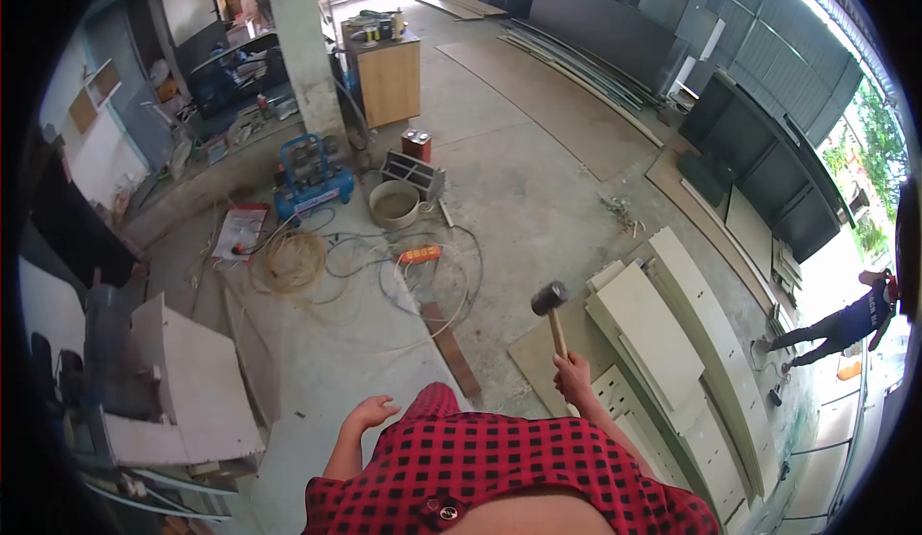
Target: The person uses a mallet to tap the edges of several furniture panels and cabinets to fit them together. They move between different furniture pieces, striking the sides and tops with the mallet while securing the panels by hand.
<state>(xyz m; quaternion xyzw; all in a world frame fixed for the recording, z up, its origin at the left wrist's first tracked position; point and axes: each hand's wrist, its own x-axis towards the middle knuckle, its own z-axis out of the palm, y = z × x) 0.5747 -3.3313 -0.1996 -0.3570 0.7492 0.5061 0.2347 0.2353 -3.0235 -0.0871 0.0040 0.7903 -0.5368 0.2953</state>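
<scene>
In my right hand (573, 378) is a mallet (549, 299), gripped by its pale wooden handle with the dark head pointing up and away from me. Just beyond and to the right of that hand lies a stack of cream-coloured panels (648, 338), some with small holes in them. My left hand (373, 411) hangs in the air by my body, holding nothing, its fingers stretched out. A brown strip of board (448, 348) lies on the floor ahead, between the two hands.
Hoses and cables (293, 264) coil on the floor around an orange power strip (420, 255). Behind them stand a blue air compressor (312, 182) and a round tub (394, 206). A wooden cabinet (389, 79) is farther back. At right, a person (845, 322) stands near dark cabinets (759, 160).
</scene>
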